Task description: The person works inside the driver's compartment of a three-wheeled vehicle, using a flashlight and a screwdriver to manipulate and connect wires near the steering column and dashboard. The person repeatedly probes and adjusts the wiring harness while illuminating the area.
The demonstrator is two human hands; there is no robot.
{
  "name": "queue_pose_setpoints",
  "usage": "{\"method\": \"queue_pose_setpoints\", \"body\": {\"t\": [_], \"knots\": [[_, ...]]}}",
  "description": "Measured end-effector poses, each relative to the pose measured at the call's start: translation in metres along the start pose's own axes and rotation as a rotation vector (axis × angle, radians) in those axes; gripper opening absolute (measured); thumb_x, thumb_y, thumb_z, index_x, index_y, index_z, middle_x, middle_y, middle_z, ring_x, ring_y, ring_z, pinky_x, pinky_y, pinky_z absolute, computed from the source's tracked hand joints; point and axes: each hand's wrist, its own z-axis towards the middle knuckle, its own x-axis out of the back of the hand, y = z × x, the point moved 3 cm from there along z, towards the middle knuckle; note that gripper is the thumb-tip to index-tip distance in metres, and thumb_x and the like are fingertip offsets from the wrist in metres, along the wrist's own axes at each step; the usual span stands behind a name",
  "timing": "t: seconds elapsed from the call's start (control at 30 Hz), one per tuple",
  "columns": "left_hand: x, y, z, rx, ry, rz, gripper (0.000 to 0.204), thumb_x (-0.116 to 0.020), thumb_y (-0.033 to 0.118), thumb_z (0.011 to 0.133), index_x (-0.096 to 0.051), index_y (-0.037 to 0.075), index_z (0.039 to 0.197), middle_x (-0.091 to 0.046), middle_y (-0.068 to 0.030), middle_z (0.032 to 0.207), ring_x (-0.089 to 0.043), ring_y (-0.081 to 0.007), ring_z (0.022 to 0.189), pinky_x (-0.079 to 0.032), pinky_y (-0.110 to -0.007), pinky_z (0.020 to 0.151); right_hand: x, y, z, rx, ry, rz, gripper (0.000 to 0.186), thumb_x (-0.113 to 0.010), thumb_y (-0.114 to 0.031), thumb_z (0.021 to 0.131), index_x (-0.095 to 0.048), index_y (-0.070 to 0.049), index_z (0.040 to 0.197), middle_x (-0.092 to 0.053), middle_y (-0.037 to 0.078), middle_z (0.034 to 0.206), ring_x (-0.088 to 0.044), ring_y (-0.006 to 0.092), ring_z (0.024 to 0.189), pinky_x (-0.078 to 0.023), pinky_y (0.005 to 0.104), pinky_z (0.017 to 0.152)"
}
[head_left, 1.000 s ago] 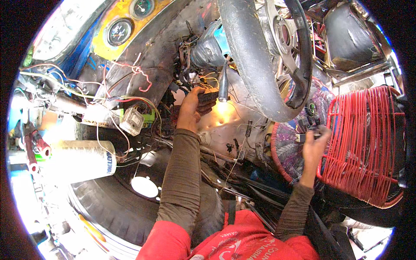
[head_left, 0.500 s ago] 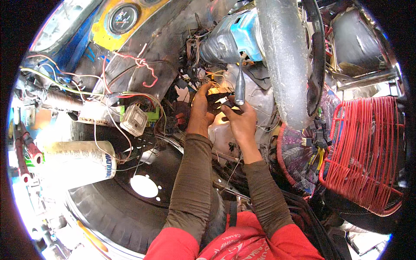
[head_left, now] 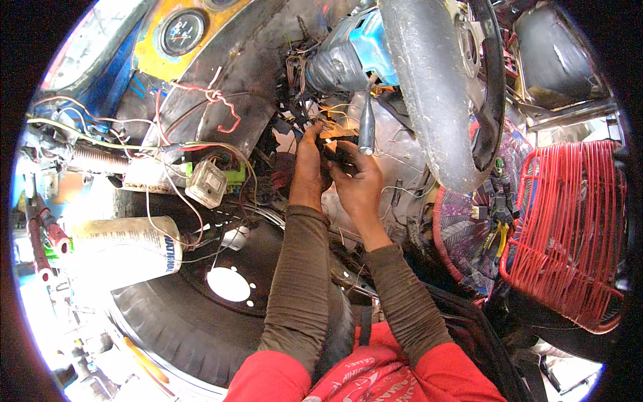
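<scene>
My left hand (head_left: pixel 309 161) is raised into a bundle of dark connectors and orange-yellow wires (head_left: pixel 328 120) under the dashboard, its fingers curled round a dark part that is mostly hidden. My right hand (head_left: pixel 356 181) is beside it, thumb and fingers pinched on a small dark piece (head_left: pixel 343 153), touching or very near my left fingers. Just above my right hand a dark lever (head_left: pixel 366 124) hangs from the steering column (head_left: pixel 335 57), which is wrapped in black tape with a bright blue part. Behind the hands is a dented metal panel (head_left: pixel 402 157) with thin wires.
A steering wheel (head_left: pixel 432 100) arches at upper right, above a red corded seat (head_left: pixel 562 221) and patterned cushion (head_left: pixel 455 241) with tools on it. Left are a gauge panel (head_left: pixel 154 47), loose wires, a white module (head_left: pixel 206 184), a cylinder (head_left: pixel 120 248) and a tyre (head_left: pixel 167 321).
My right hand has moved left from the cushion at the right to join my left hand under the lever. My left hand has risen slightly among the wires.
</scene>
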Motion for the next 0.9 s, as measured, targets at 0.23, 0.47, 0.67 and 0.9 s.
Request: {"method": "queue_pose_setpoints", "body": {"t": [0.23, 0.47, 0.67, 0.9], "knots": [[0.003, -0.009, 0.009, 0.053, -0.067, -0.058, 0.037, -0.047, 0.035, 0.1, -0.064, 0.005, 0.113, -0.069, -0.0097, 0.098, -0.068, -0.0231, 0.082, -0.056, -0.039, 0.076, 0.0, -0.004, 0.002, 0.019, 0.014, 0.029, 0.042, -0.078, 0.004, 0.079, -0.07, -0.002, 0.12, -0.073, 0.013, 0.109, -0.072, 0.0206, 0.097, -0.058, 0.0318, 0.083], [0.017, -0.022, 0.023, 0.104, 0.008, 0.073, 0.039, -0.049, 0.038, 0.099, -0.067, 0.004, 0.106, -0.069, -0.0095, 0.098, -0.066, -0.023, 0.083, -0.054, -0.037, 0.076, 0.006, -0.008, 0.008, 0.063, -0.06, -0.053, 0.042, -0.078, 0.001, 0.078, -0.073, -0.006, 0.119, -0.075, 0.016, 0.105, -0.073, 0.0224, 0.095, -0.056, 0.0341, 0.084], [0.032, -0.025, 0.035, -0.293, 0.105, 0.471, 0.048, -0.049, 0.05, 0.095, -0.07, 0.008, 0.101, -0.068, -0.0075, 0.091, -0.066, -0.0223, 0.084, -0.051, -0.031, 0.077, -0.006, 0.006, 0.007, 0.186, 0.026, -0.042, 0.038, -0.073, 0.001, 0.08, -0.073, -0.006, 0.117, -0.075, 0.016, 0.1, -0.073, 0.0239, 0.092, -0.056, 0.0358, 0.082], [0.018, -0.018, 0.015, -0.193, 0.053, 0.357, 0.046, -0.051, 0.051, 0.093, -0.069, 0.009, 0.1, -0.069, -0.0089, 0.093, -0.068, -0.0233, 0.083, -0.054, -0.034, 0.072, 0.007, -0.002, 0.011, 0.275, -0.085, -0.246, 0.038, -0.071, -0.005, 0.074, -0.066, -0.002, 0.111, -0.068, 0.02, 0.103, -0.067, 0.0394, 0.096, -0.052, 0.0443, 0.085]]}}
